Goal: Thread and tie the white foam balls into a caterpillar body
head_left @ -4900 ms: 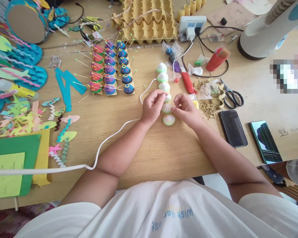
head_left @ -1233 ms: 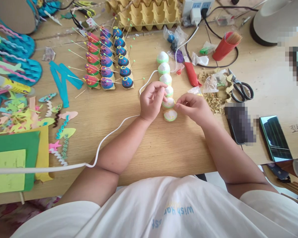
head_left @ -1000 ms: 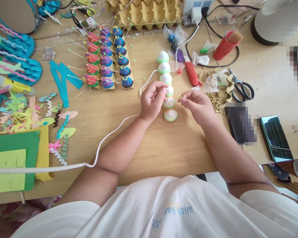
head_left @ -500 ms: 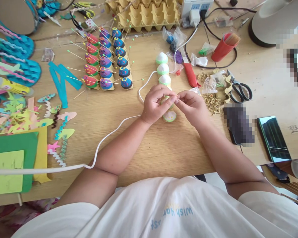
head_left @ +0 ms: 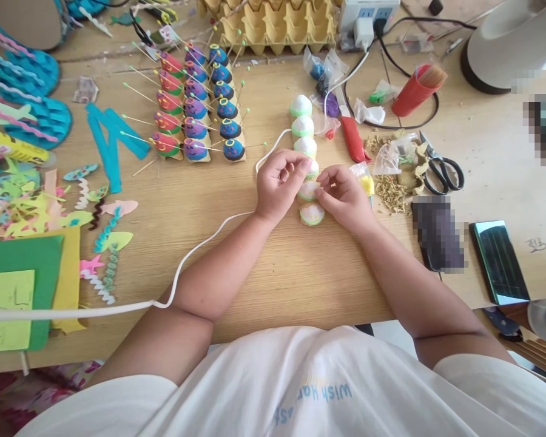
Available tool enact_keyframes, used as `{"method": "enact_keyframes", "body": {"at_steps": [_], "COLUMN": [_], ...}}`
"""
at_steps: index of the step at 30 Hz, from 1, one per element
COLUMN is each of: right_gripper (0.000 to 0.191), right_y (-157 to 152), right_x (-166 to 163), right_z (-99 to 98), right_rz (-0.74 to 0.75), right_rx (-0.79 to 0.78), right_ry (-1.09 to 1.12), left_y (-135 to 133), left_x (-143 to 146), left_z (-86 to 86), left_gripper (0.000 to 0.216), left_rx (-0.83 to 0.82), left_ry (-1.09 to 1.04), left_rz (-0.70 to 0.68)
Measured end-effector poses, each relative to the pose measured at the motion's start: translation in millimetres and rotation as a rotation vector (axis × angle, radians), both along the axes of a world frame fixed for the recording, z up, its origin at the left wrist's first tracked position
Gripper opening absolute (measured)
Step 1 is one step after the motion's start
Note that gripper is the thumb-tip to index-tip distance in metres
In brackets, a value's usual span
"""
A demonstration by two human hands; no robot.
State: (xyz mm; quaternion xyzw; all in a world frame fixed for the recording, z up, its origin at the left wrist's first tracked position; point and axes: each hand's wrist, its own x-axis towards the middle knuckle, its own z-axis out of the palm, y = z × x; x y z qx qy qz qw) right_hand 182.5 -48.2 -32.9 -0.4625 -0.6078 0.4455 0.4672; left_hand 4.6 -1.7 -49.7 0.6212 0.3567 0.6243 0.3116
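Note:
A row of white domes with green rims (head_left: 303, 126) runs down the middle of the wooden table (head_left: 300, 273). My left hand (head_left: 278, 185) has its fingers curled round one dome (head_left: 313, 170) near the row's front. My right hand (head_left: 343, 197) is pinched at the dome just below it (head_left: 307, 191); what the fingertips hold is too small to make out. The nearest dome (head_left: 312, 213) lies free in front of both hands.
Painted domes on sticks (head_left: 195, 115) stand at the back left by an egg tray (head_left: 277, 24). Right of my hands lie a red cup (head_left: 416, 91), scissors (head_left: 439, 170), cardboard scraps (head_left: 389, 191) and two phones (head_left: 498, 261). A white cable (head_left: 195, 252) crosses the left half. Paper cut-outs (head_left: 36, 206) cover the far left.
My right hand lifted away from the row with a tiny yellow piece, met the left hand, then came back down to the second dome. The left hand stayed on its dome.

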Motion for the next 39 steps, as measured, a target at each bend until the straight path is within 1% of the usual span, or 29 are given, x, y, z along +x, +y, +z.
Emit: {"method": "enact_keyframes", "body": {"at_steps": [7,12,22,25,31,39], "right_gripper": [0.025,0.027,0.027,0.028,0.030,0.033], "right_y": [2.0,2.1,3.4,2.5,1.0,0.7], "right_x": [-2.5,-2.5,-1.4,-1.1,-0.5,-1.6], "right_z": [-5.1,-5.5,-11.7,-10.7,-5.4,-2.1], "right_rz": [0.023,0.028,0.024,0.028,0.051,0.027], "right_rx": [-0.037,-0.050,-0.011,-0.007,-0.034,-0.085], "right_ry": [0.047,0.047,0.036,0.034,0.034,0.019], "left_y": [0.9,-0.3,0.6,0.8,0.5,0.2], "left_x": [-0.4,1.1,0.9,1.6,2.8,0.7], "left_z": [-1.3,1.0,-0.1,0.0,1.6,0.3], "left_gripper": [0.037,0.040,0.037,0.038,0.030,0.040], "left_rx": [-0.015,-0.031,0.006,0.014,0.052,-0.013], "left_ry": [-0.035,-0.040,-0.041,-0.041,-0.086,-0.032], "left_rz": [-0.026,-0.003,0.012,0.016,0.011,0.008]}}
